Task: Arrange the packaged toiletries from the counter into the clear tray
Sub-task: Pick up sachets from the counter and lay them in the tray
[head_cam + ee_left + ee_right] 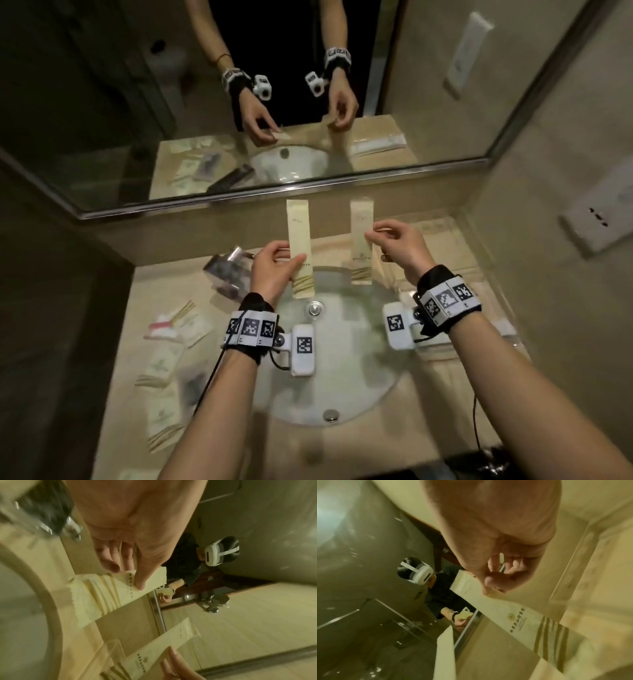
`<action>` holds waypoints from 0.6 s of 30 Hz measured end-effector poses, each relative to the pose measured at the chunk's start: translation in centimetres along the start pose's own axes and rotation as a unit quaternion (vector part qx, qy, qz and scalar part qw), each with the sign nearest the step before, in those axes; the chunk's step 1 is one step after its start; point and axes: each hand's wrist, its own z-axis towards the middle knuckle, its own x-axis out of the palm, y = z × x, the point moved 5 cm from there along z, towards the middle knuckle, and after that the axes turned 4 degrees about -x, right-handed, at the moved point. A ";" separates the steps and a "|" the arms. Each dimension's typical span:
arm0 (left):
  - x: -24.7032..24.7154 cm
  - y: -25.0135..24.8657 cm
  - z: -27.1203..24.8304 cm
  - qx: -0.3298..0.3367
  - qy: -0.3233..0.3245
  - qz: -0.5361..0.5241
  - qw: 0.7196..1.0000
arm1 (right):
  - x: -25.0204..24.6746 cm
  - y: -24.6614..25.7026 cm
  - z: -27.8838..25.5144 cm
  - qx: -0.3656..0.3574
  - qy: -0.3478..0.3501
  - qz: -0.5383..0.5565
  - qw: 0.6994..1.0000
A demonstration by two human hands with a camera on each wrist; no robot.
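Head view looks down; wrist views close, sharing mirror [239, 102].

Open room is left above the sink basin [329, 359], between the two raised packets [298, 240] [360, 236]. The left stretch of the table [219, 404] is crowded with scattered sachets [164, 363]; the far side is closed by the mirror [239, 102], and a faucet [229, 270] stands at the back left.

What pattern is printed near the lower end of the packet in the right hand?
Darker tan stripes across the cream packet, pinched by the right hand; clearest in the right wrist view.
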 end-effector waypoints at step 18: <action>19.1 7.2 -1.3 -0.105 0.005 0.017 0.994 | -12.6 -18.8 5.9 0.020 0.132 -0.414 0.900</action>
